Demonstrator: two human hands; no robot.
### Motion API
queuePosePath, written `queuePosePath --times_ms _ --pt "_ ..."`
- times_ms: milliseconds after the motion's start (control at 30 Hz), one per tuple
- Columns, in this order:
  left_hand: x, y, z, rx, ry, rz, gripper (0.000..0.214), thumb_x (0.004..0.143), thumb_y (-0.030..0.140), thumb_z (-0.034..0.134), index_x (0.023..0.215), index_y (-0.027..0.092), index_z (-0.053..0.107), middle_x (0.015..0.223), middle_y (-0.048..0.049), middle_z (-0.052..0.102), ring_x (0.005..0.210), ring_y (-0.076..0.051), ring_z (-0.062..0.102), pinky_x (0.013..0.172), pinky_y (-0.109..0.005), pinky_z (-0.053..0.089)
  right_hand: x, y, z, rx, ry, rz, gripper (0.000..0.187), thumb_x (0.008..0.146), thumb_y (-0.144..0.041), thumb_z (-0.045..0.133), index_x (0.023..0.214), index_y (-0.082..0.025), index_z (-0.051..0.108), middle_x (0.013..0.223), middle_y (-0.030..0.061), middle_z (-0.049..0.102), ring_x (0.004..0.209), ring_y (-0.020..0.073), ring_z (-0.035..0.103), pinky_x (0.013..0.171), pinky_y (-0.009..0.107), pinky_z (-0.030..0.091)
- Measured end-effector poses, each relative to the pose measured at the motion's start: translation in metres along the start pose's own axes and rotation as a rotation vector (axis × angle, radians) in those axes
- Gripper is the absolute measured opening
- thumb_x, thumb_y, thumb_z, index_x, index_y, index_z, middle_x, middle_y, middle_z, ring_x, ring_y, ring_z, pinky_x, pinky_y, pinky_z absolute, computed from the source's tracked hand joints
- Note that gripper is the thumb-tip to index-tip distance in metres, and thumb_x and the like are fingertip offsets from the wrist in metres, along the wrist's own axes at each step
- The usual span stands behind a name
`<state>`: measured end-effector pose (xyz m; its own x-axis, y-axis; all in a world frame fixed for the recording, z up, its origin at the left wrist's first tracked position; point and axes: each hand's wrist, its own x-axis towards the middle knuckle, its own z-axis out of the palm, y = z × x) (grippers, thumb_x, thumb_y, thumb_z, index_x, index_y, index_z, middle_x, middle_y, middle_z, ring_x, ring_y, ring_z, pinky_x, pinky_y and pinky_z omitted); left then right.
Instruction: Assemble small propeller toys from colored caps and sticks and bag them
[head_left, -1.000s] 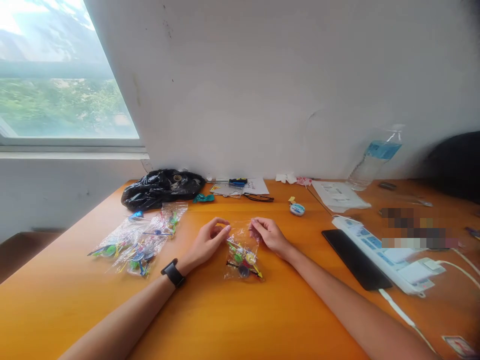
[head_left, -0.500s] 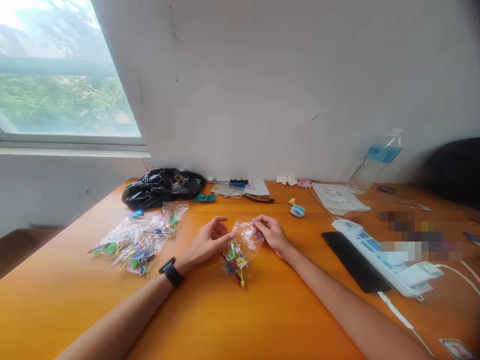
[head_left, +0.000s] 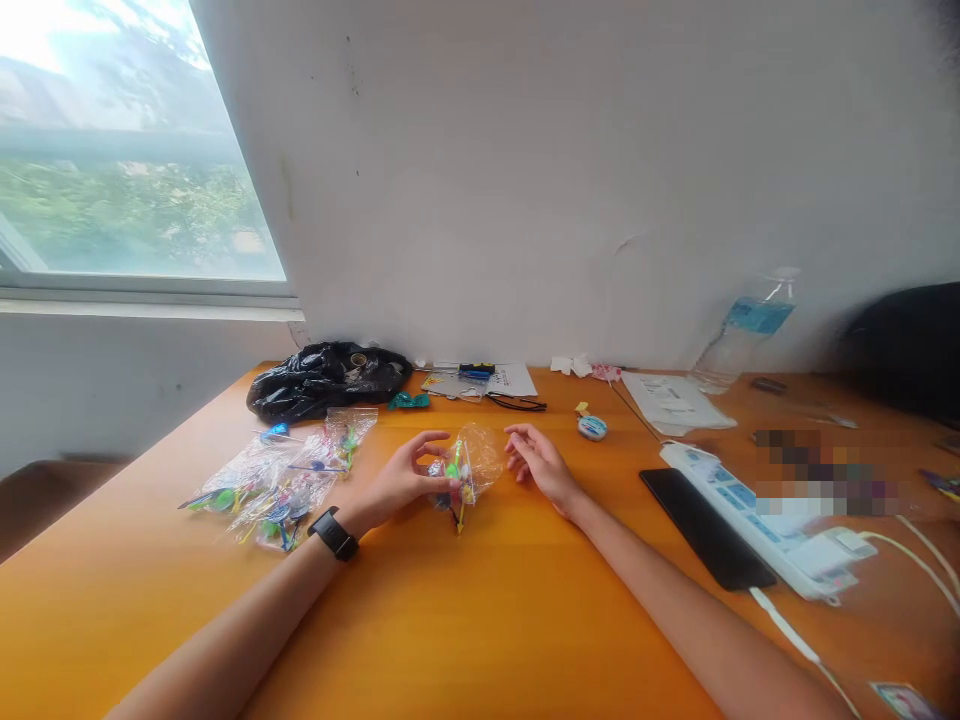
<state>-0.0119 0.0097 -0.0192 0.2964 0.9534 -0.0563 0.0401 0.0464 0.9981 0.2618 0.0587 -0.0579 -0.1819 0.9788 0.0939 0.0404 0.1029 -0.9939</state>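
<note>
Our left hand (head_left: 405, 478) has its thumb and fingertips closed on the small clear bag (head_left: 471, 465), pinching the end where the coloured pieces are bunched. The bag lies just to the right of those fingers. Its long axis is tilted, with the thin stems poking down toward the near edge of the tabletop (head_left: 480, 620) and the puffed, empty end rising to the right. Our right hand (head_left: 538, 462) is loosely open with the fingers spread and holds nothing. It sits just beside that puffed end, and we see a small gap between them. So the left hand is the one on the bag, about midway between the tabletop's side edges. The pile of clear bags (head_left: 277, 485) lies toward the left edge, and the phone (head_left: 705, 525) toward the right.
</note>
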Motion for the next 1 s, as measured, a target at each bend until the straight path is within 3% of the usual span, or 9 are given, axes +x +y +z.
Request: queuePosePath --times_ms 100,200,267,433,533,667,833,933,1000 --pt "0.002 0.004 -0.002 -0.069 0.007 -0.029 0.072 0.067 0.034 0.096 0.13 0.018 0.066 0.121 -0.0126 0.07 0.093 -0.021 0.071 0.08 -0.032 0.058 -0.001 0.002 0.003 -0.113 -0.065 -0.08 0.046 0.089 -0.056 0.072 0.119 -0.022 0.067 0.1 0.0048 0.068 0.079 0.0163 0.064 0.064 0.027 0.051" --pt "0.002 0.008 0.001 -0.062 0.082 -0.013 0.047 0.076 0.048 0.089 0.1 0.01 0.075 0.09 -0.0085 0.071 0.073 -0.015 0.063 0.066 -0.026 0.051 -0.003 0.002 0.005 -0.181 -0.165 -0.132 0.04 0.088 -0.052 0.075 0.111 -0.019 0.072 0.089 0.0042 0.071 0.082 0.0186 0.066 0.078 0.032 0.053" --pt "0.0 0.012 0.003 -0.02 0.156 0.012 0.05 0.084 0.06 0.079 0.092 0.011 0.074 0.082 -0.0061 0.068 0.066 -0.013 0.059 0.059 -0.024 0.046 -0.004 0.0 0.006 -0.183 -0.23 -0.118 0.037 0.089 -0.051 0.075 0.105 -0.018 0.073 0.084 0.004 0.072 0.078 0.0189 0.066 0.077 0.033 0.052" --pt "-0.006 0.016 -0.003 0.192 0.106 0.028 0.051 0.096 0.064 0.061 0.113 0.016 0.068 0.077 -0.0016 0.066 0.061 -0.014 0.058 0.054 -0.024 0.042 -0.004 -0.001 0.007 -0.224 -0.211 -0.155 0.034 0.089 -0.052 0.073 0.096 -0.019 0.078 0.093 0.0067 0.076 0.083 0.0209 0.067 0.077 0.033 0.052" --pt "-0.006 0.013 -0.013 0.293 -0.033 0.028 0.044 0.094 0.045 0.068 0.13 0.019 0.062 0.079 0.0002 0.066 0.068 -0.016 0.063 0.063 -0.025 0.05 -0.002 0.005 0.007 -0.215 -0.196 -0.163 0.036 0.088 -0.052 0.073 0.104 -0.019 0.079 0.088 0.0052 0.075 0.077 0.0194 0.066 0.072 0.032 0.051" --pt "-0.002 0.006 -0.018 0.187 -0.04 0.083 0.064 0.087 0.04 0.077 0.142 0.019 0.053 0.093 -0.0037 0.07 0.076 -0.018 0.069 0.067 -0.028 0.055 -0.001 0.01 0.006 -0.182 -0.102 -0.148 0.033 0.087 -0.051 0.073 0.095 -0.019 0.077 0.073 0.0028 0.07 0.062 0.0171 0.06 0.061 0.031 0.048" --pt "0.003 0.008 -0.016 0.133 0.058 0.172 0.045 0.082 0.047 0.084 0.109 0.013 0.072 0.098 -0.013 0.078 0.083 -0.022 0.073 0.071 -0.031 0.058 -0.015 -0.058 0.008 -0.348 0.142 -0.385 0.027 0.092 -0.047 0.067 0.088 -0.021 0.075 0.081 0.0072 0.071 0.069 0.0217 0.061 0.064 0.036 0.049" --pt "0.003 0.011 -0.016 0.219 0.06 0.194 0.042 0.091 0.053 0.074 0.095 0.012 0.077 0.092 -0.0131 0.079 0.075 -0.02 0.07 0.066 -0.029 0.055 -0.054 -0.117 0.003 -0.389 0.111 -0.566 0.023 0.098 -0.045 0.063 0.094 -0.026 0.075 0.087 0.0076 0.071 0.078 0.0236 0.063 0.072 0.04 0.051" --pt "0.002 0.012 -0.015 0.246 0.089 0.214 0.045 0.094 0.056 0.069 0.094 0.013 0.079 0.088 -0.0119 0.079 0.071 -0.019 0.068 0.063 -0.029 0.054 -0.101 -0.123 -0.017 -0.34 0.043 -0.601 0.03 0.1 -0.053 0.059 0.113 -0.031 0.075 0.1 0.0102 0.072 0.091 0.0281 0.066 0.081 0.046 0.055"
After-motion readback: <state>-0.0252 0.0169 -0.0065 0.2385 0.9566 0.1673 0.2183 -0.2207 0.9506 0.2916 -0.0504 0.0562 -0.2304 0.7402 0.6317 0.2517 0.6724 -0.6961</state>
